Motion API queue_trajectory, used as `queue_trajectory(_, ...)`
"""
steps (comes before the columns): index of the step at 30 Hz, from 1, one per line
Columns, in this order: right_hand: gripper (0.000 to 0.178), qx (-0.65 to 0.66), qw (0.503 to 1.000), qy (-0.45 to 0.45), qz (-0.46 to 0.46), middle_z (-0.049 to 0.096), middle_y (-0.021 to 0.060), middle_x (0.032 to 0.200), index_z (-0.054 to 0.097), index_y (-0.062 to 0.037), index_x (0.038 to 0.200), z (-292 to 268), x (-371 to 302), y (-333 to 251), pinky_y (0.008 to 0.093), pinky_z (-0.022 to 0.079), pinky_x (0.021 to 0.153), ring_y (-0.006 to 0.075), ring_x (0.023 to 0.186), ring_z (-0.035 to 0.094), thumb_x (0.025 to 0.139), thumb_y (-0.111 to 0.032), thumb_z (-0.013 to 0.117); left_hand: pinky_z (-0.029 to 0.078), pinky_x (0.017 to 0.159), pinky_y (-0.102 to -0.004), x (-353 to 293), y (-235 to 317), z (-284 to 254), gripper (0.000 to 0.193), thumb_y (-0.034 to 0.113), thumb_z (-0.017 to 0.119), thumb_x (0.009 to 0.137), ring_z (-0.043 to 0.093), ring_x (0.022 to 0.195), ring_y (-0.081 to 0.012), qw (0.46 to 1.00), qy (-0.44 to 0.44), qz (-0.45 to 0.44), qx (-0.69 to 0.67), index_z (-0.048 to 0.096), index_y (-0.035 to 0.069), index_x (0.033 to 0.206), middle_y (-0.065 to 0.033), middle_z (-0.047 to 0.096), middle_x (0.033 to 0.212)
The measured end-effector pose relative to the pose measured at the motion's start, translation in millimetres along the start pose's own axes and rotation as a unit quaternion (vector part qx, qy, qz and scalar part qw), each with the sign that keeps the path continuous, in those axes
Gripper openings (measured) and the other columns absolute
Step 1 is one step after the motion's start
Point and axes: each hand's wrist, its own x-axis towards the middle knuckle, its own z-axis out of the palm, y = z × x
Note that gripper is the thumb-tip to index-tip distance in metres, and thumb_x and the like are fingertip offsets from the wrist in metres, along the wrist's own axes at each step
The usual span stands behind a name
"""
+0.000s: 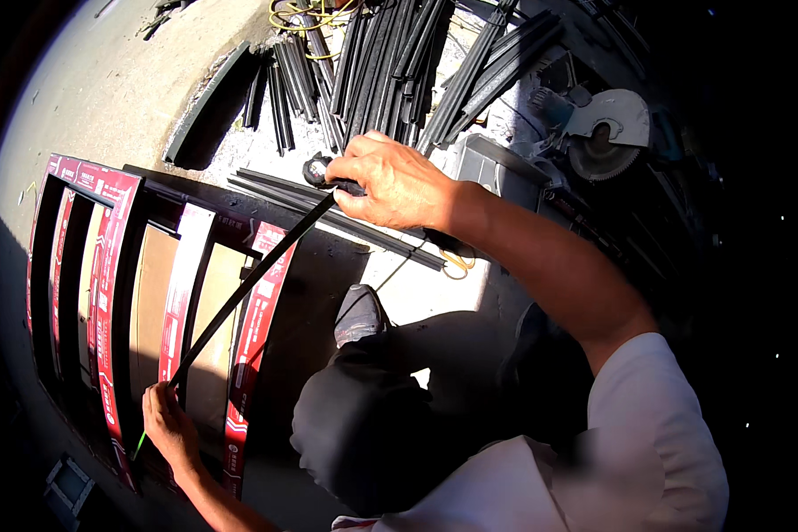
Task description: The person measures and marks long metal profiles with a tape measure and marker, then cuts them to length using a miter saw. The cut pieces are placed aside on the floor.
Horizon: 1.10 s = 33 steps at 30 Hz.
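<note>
My right hand (395,182) is closed around the dark, rounded case of a tape measure (316,169). From it the tape's long blade (248,286), dark on this side, runs slantwise down to my left hand (168,426). There my left fingers pinch the blade, and a short green length shows below them. Under the blade lies a frame with several bars (106,337), wrapped in red and white printed film. My left hand is over its near part, at the lower end of a middle bar. The blade's very tip is hard to make out.
Several dark metal profiles (386,71) are heaped at the far side, with a yellow cable (306,19) behind. Two long profiles (363,232) lie beyond my foot (359,315). A circular cutting saw (605,133) stands at right. Brown cardboard (151,284) shows between the frame's bars.
</note>
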Motion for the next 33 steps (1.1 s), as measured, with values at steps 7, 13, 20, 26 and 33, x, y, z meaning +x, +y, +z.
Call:
queue_trajectory(7,0.024,-0.003,0.98,0.029,0.194,0.067,0.0126,0.09,0.074,-0.0066,0.105,-52.7,-194.6,29.8,0.0438,0.052,0.087,0.0322,0.095,0.064,0.089,-0.024,0.073,0.051,0.079,-0.0468,45.5,108.3,13.2,0.007,0.005,0.061,0.097,0.064,0.088,-0.0396,0.98,-0.067,0.182,-0.035,0.066,0.0,0.099,-0.0176,0.065,0.091)
queue_trajectory(13,0.028,0.028,0.935,0.076,0.344,0.068,0.0145,0.096,0.076,-0.0085,0.107,-104.1,-320.4,31.5,0.0442,0.054,0.085,0.0338,0.097,0.067,0.086,-0.027,0.075,0.049,0.078,-0.0474,89.9,216.7,18.0,0.01,0.01,0.061,0.098,0.06,0.086,-0.0386,0.931,-0.08,0.353,-0.041,0.065,0.002,0.094,-0.0161,0.062,0.087)
queue_trajectory(20,0.032,0.016,0.918,0.093,0.385,0.073,0.0224,0.097,0.075,-0.0024,0.104,-160.6,-422.3,28.3,0.0432,0.055,0.081,0.0355,0.09,0.071,0.084,-0.028,0.075,0.051,0.098,-0.047,120.2,309.3,-3.6,0.022,0.013,0.064,0.095,0.065,0.109,-0.0412,0.908,-0.187,0.375,0.031,0.07,-0.001,0.111,-0.0214,0.071,0.113)
queue_trajectory(26,0.03,0.029,0.901,0.077,0.425,0.074,0.0141,0.094,0.074,-0.0017,0.106,-182.5,-490.3,53.2,0.0386,0.054,0.078,0.0229,0.084,0.07,0.086,-0.025,0.073,0.055,0.085,-0.0389,107.1,367.9,-49.1,0.012,0.01,0.07,0.098,0.069,0.099,-0.0305,0.913,-0.134,0.38,-0.058,0.067,0.002,0.108,-0.0142,0.069,0.108)
queue_trajectory(33,0.037,0.089,0.86,-0.009,0.502,0.074,0.0156,0.098,0.074,-0.0025,0.11,-178.4,-530.2,75.8,0.0408,0.055,0.08,0.0257,0.091,0.071,0.087,-0.031,0.075,0.055,0.086,-0.0348,93.4,412.3,-33.2,0.008,0.008,0.07,0.098,0.073,0.095,-0.023,0.867,-0.241,0.426,-0.093,0.07,0.002,0.103,-0.0104,0.072,0.102)
